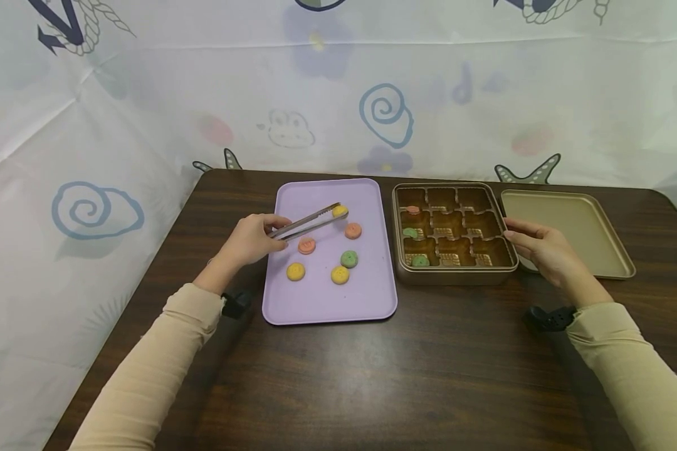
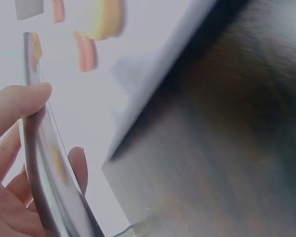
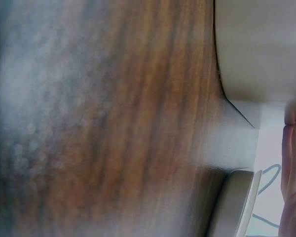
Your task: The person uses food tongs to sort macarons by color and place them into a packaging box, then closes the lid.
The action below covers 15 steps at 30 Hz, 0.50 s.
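Observation:
Metal tongs [image 1: 310, 223] are gripped in my left hand [image 1: 252, 239], over the lilac tray [image 1: 321, 307]. Their tips lie on either side of a yellow macaron-like cookie [image 1: 340, 212] at the tray's far right; whether they squeeze it I cannot tell. Thumb and fingers [image 2: 19, 106] lie round the tongs in the left wrist view. My right hand [image 1: 547, 247] touches the right wall of a gold tin [image 1: 457, 277] with nearly straight fingers. Inside the tin's left column sit a pink cookie [image 1: 412, 210], a green cookie [image 1: 410, 232] and another green cookie [image 1: 420, 260].
On the tray lie two pink cookies [image 1: 353, 230], a green cookie [image 1: 349, 259] and two more yellow cookies [image 1: 296, 271]. The tin's gold lid [image 1: 570, 232] rests right of the tin, partly behind my right hand. A printed cloth [image 1: 327, 81] hangs behind the dark wooden table [image 1: 361, 376].

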### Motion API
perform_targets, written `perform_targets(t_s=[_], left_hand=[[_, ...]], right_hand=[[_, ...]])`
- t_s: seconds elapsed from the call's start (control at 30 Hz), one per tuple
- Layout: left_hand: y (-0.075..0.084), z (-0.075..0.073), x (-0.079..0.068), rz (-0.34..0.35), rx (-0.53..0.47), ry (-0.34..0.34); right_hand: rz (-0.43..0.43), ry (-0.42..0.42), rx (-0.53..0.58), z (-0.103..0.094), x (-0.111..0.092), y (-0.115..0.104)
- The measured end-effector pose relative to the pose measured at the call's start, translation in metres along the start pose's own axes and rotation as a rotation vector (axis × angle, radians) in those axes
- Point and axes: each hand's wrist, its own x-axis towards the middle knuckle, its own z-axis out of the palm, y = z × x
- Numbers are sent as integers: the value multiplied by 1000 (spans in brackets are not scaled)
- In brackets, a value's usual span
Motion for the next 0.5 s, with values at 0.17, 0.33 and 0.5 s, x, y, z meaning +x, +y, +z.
perform_targets(t_s=[0.17, 0.33, 0.5], left_hand=[[8, -4, 4, 16, -15, 16], [17, -7, 9, 28, -22, 24], [31, -7, 16, 36, -36, 12]], right_hand=[[28, -3, -45, 2, 1, -3], [34, -8, -53, 3, 2, -4], [26, -11, -49, 3, 3, -4]])
